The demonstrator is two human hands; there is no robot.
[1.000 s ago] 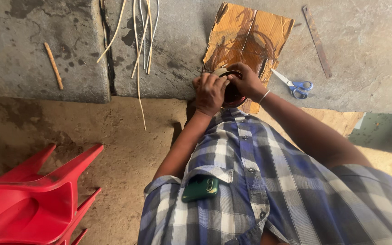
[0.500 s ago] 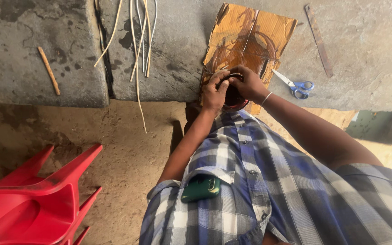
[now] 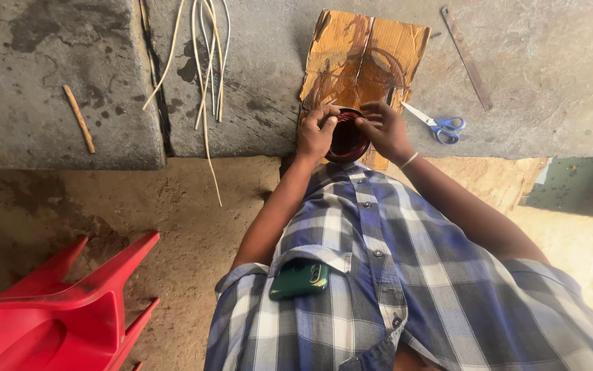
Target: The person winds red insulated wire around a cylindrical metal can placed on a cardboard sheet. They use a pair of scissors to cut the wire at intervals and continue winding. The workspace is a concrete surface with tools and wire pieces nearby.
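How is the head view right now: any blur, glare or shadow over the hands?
Head view: sharp, even daylight, no glare. Left hand and right hand are crisp; the dark round object between them is shadowed inside, its detail hard to read. Wide-angle stretch at the edges, near the red chair.

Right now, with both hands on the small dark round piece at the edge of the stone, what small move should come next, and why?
Probably a small turn of the dark round piece. The left hand and right hand grip it from opposite sides over the stained cardboard, fingertips at its top rim, so turning would bring the next part of the rim under them.
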